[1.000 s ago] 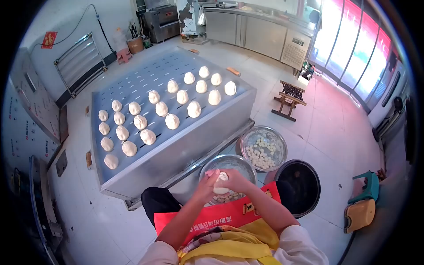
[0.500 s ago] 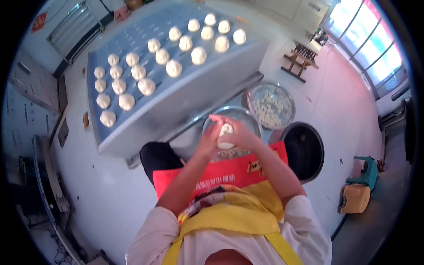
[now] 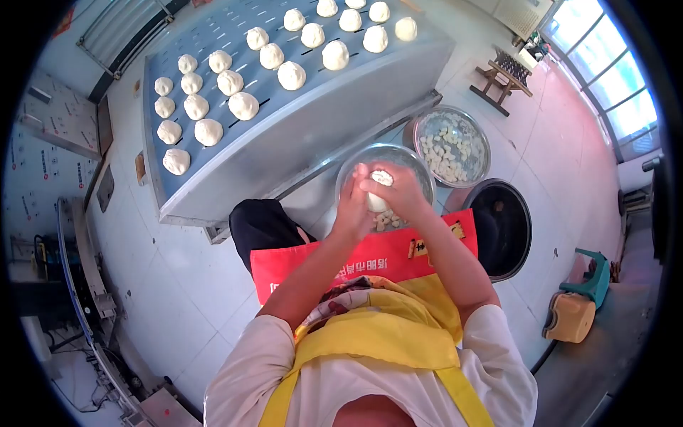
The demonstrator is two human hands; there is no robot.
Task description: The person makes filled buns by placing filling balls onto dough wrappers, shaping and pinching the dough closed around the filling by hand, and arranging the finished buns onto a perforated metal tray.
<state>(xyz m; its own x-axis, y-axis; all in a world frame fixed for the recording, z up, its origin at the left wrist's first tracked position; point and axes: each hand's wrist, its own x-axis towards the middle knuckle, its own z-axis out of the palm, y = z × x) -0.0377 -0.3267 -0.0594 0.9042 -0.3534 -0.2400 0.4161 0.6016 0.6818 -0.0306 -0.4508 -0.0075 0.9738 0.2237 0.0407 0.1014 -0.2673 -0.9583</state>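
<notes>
In the head view, a white, lumpy ball that looks like dough (image 3: 378,201) sits between my two hands, above a metal bowl (image 3: 420,165). My left hand (image 3: 353,203) presses on its left side with the fingers closed together. My right hand (image 3: 403,192) curls round the right side, its thumb and fingers reaching toward the left fingertips. Part of the ball is hidden by the hands. Small white chunks (image 3: 388,220) lie in the bowl under my hands. Several similar white balls (image 3: 243,106) stand in rows on a slotted metal table (image 3: 235,160).
A second metal basin (image 3: 486,153) of white pieces (image 3: 449,149) stands right of the bowl, with a black tub (image 3: 500,231) nearer me. A wooden stool (image 3: 503,78) is farther back. Green (image 3: 592,277) and tan (image 3: 571,318) stools stand at the right.
The view has shifted, so the table and balls appear higher in the picture. My hands stay round the white ball, and my fingers have changed position on it.
</notes>
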